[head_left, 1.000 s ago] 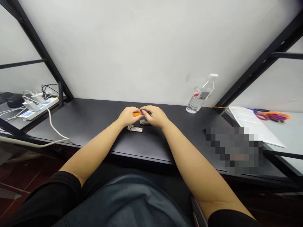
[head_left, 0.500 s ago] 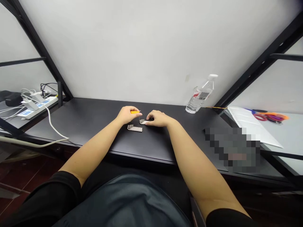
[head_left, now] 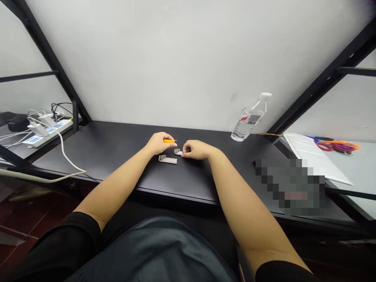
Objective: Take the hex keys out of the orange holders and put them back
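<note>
while one hand (head_left: 160, 143) holds a screwdriver (head_left: 168, 141), two hex-key sets (head_left: 167, 159) lie near.

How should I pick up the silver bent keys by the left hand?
Pinch the hex keys across their long straight arms with your fingers, coming from the near side. They lie flat, side by side, short bent ends at the left, so the long arms give most room. The left hand sits just beyond them, crowding the far side.
</note>
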Tool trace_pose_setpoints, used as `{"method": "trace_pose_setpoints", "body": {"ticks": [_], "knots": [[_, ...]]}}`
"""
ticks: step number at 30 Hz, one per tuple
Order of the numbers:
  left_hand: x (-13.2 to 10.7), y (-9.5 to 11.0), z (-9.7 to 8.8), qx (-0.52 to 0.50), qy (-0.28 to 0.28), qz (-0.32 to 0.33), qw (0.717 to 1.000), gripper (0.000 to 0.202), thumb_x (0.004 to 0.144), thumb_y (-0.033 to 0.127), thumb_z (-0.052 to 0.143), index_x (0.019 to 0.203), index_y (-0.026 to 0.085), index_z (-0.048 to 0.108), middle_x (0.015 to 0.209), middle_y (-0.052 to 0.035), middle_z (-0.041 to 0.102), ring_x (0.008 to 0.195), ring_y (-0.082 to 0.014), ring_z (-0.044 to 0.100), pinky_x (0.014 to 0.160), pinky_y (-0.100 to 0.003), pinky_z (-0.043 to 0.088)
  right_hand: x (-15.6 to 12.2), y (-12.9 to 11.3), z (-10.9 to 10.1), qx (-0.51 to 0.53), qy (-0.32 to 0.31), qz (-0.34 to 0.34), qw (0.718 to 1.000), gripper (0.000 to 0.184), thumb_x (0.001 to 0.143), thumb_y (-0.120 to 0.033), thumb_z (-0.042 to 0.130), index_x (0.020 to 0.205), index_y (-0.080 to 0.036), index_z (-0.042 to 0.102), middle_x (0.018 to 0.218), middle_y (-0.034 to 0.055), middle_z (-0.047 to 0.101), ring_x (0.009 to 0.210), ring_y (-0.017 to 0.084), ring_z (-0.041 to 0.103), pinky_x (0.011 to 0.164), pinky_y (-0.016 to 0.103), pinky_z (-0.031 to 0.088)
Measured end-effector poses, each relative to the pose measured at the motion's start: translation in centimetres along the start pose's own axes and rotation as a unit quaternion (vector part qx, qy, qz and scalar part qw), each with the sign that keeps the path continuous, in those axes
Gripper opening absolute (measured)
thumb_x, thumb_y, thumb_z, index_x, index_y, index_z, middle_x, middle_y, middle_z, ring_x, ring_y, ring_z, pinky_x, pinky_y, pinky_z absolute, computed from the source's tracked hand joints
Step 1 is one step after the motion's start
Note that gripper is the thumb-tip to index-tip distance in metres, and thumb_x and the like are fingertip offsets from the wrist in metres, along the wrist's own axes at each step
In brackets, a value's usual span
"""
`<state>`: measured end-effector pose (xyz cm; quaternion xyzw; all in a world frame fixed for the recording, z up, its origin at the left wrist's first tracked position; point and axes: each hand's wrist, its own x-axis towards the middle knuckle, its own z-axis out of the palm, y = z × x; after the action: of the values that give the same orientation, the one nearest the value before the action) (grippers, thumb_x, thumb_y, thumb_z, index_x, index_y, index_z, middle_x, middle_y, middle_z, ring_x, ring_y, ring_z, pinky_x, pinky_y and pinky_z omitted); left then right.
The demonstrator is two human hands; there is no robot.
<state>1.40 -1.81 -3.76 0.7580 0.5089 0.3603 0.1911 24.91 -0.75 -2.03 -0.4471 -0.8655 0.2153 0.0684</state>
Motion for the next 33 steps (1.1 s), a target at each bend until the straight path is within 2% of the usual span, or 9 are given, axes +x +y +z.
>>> {"method": "trace_pose_setpoints", "body": {"ticks": [4,8,10,13,17,22,27,33], "knots": [[0.1,-0.1,0.0,0.001,-0.006,0.018,1.0,0.028,0.07,0.046,0.082,0.086,0.023,0.077,0.097,-0.0031,0.075,0.093,-0.0223,0.067,0.087,-0.034,0.053,-0.1,-0.4,-0.3,0.008,0.094,-0.057,0.994,0.015,0.084,-0.037,0.064,0.083,-0.022,0.067,0.09,0.0051,0.07,0.077,0.019,0.06,0.069,0.03,0.045],[0.0,0.0,-0.1,0.002,-0.008,0.035,0.999,0.026,0.073,0.045,0.08,0.086,0.023,0.076,0.097,-0.0026,0.075,0.092,-0.0213,0.067,0.086,-0.034,0.052,-0.2,-1.2,-0.3,0.113,0.211,-0.05,0.97,0.021,0.092,-0.042,0.055,0.091,-0.022,0.061,0.079,0.003,0.066,0.068,0.017,0.056,0.064,0.03,0.045],[0.0,0.1,-0.1,0.0,-0.006,0.044,0.999,0.025,0.074,0.045,0.079,0.085,0.022,0.075,0.096,-0.0024,0.075,0.091,-0.021,0.067,0.084,-0.033,0.052,-0.1,-1.7,-0.1,0.182,0.245,-0.069,0.95,0.024,0.091,-0.045,0.057,0.091,-0.022,0.059,0.077,0.0028,0.066,0.067,0.017,0.057,0.065,0.031,0.048],[-0.1,0.3,-0.1,0.001,-0.003,0.062,0.998,0.025,0.074,0.045,0.078,0.084,0.022,0.074,0.094,-0.0024,0.074,0.089,-0.0207,0.066,0.081,-0.032,0.051,0.1,-2.3,0.5,0.265,0.27,-0.093,0.921,0.027,0.084,-0.045,0.066,0.095,-0.021,0.062,0.083,0.0045,0.07,0.073,0.018,0.064,0.071,0.033,0.054],[-0.1,0.4,-0.1,-0.002,-0.01,0.08,0.997,0.026,0.075,0.045,0.078,0.084,0.021,0.074,0.094,-0.0029,0.074,0.089,-0.0201,0.066,0.08,-0.031,0.051,0.5,-2.7,1.0,0.301,0.301,-0.091,0.9,0.032,0.081,-0.045,0.07,0.101,-0.02,0.067,0.095,0.0077,0.074,0.085,0.021,0.07,0.082,0.037,0.058],[-0.1,0.5,-0.1,0.003,-0.012,0.078,0.997,0.027,0.074,0.045,0.078,0.083,0.02,0.073,0.092,-0.0033,0.074,0.088,-0.0199,0.065,0.078,-0.03,0.051,0.3,-3.1,1.0,0.281,0.317,-0.097,0.901,0.029,0.084,-0.045,0.07,0.099,-0.02,0.071,0.098,0.0075,0.076,0.087,0.022,0.071,0.086,0.037,0.057],[-0.1,0.5,-0.1,0.006,-0.009,0.088,0.996,0.027,0.075,0.045,0.078,0.083,0.02,0.074,0.091,-0.0034,0.074,0.086,-0.0194,0.066,0.079,-0.03,0.05,0.1,-3.5,1.0,0.234,0.328,-0.115,0.908,0.025,0.086,-0.041,0.069,0.099,-0.02,0.073,0.097,0.0063,0.076,0.082,0.02,0.07,0.082,0.034,0.057],[-0.2,0.5,-0.1,0.002,-0.014,0.073,0.997,0.03,0.075,0.047,0.078,0.087,0.019,0.075,0.094,-0.0037,0.075,0.089,-0.0198,0.067,0.081,-0.03,0.051,0.2,-3.2,1.1,0.2,0.352,-0.152,0.902,0.019,0.087,-0.038,0.069,0.096,-0.022,0.075,0.092,0.004,0.076,0.075,0.018,0.066,0.076,0.033,0.055]]}}
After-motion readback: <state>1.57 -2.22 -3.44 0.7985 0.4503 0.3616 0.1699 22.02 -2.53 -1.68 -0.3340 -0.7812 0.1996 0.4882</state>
